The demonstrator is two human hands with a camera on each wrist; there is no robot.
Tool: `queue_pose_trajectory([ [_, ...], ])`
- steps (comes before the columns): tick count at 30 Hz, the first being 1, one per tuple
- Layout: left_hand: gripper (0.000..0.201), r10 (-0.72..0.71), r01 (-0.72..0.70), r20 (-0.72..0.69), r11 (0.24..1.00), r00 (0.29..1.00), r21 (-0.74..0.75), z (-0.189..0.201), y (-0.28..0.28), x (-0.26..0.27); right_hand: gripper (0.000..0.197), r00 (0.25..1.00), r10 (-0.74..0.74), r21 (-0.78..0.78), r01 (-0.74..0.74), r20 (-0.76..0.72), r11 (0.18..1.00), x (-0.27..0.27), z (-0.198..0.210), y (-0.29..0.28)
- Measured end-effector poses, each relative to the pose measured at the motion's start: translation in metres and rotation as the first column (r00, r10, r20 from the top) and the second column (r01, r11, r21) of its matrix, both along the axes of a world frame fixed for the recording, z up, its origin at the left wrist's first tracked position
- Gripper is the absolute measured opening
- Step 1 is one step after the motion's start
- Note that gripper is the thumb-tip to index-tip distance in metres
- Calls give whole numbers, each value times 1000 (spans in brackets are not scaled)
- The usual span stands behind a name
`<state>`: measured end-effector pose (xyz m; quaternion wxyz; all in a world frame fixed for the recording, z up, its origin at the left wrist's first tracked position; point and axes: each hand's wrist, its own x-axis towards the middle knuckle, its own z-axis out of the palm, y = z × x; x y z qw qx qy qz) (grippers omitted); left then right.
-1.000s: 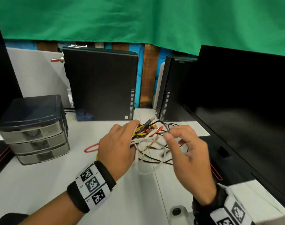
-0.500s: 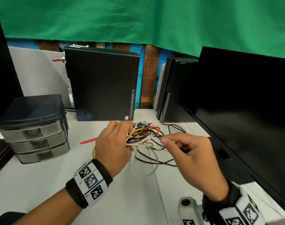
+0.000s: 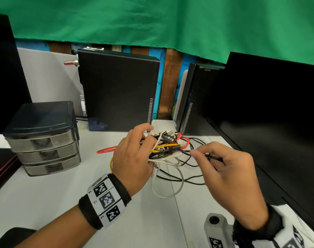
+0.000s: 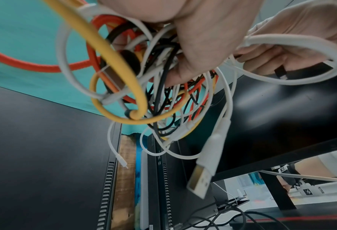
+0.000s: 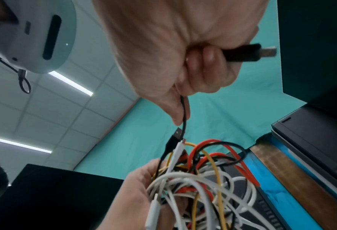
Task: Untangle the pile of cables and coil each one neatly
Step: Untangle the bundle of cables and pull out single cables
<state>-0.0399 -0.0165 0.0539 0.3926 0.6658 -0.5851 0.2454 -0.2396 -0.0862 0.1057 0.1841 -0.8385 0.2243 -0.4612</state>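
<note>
At the frame centre I see the left hand (image 3: 133, 161), back upward, fingers curled around the cable bundle (image 3: 167, 149) above the table (image 3: 63, 194). To its right, the right hand (image 3: 227, 174) pinches a black cable (image 5: 184, 115) running roughly horizontally, its plug (image 5: 248, 52) pointing right.

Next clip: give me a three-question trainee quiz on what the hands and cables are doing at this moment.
1. True or false: the left hand holds the cable bundle lifted off the white desk.
2. The right hand grips which colour of cable? A) yellow B) black C) red
3. Fill in: sticking out of the right fist, in the right wrist view, is a black ____.

Key
1. True; only some loops trail onto the desk.
2. B, the black cable, pinched between thumb and forefinger.
3. USB plug.
</note>
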Motion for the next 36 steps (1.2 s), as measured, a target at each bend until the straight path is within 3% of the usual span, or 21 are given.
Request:
queue_pose_trajectory([
  [5,63,-14,14,-4,1000,1000,-27,0,-2,-5,17,988,146,-34,-147,-42,989,8,-9,11],
  [9,54,-29,30,26,998,999,-49,-5,-2,-11,10,974,204,-16,-206,-101,978,19,-26,11],
  [12,43,-48,57,82,992,995,-109,-6,-3,-9,19,975,217,37,-219,36,975,10,-10,8],
  [15,21,-145,171,195,978,970,-121,-4,-2,-4,20,972,104,3,-107,211,994,-3,9,-2],
  [17,20,-218,242,273,969,937,-56,-5,-2,-5,14,989,54,-24,-51,140,998,-6,11,-13],
  [19,23,-281,300,319,954,905,-12,-6,-3,-10,17,992,115,-9,-115,-55,993,-6,4,-22],
  [21,18,-332,356,334,934,882,-13,-8,-4,-15,25,931,262,101,-244,-253,964,-4,-2,-28],
  [23,17,-344,373,333,928,878,-25,-10,-5,-15,28,857,369,223,-305,-360,926,-5,-2,-29],
  [29,12,-411,421,260,907,874,18,-17,-7,-13,13,781,388,301,-265,-490,916,-17,4,-31],
  [33,25,-514,510,187,857,837,71,-23,-8,-12,10,723,412,302,-287,-554,909,-15,4,-29],
  [36,30,-569,560,125,822,813,100,-21,-9,-15,9,710,475,381,-306,-519,873,-18,5,-31],
])
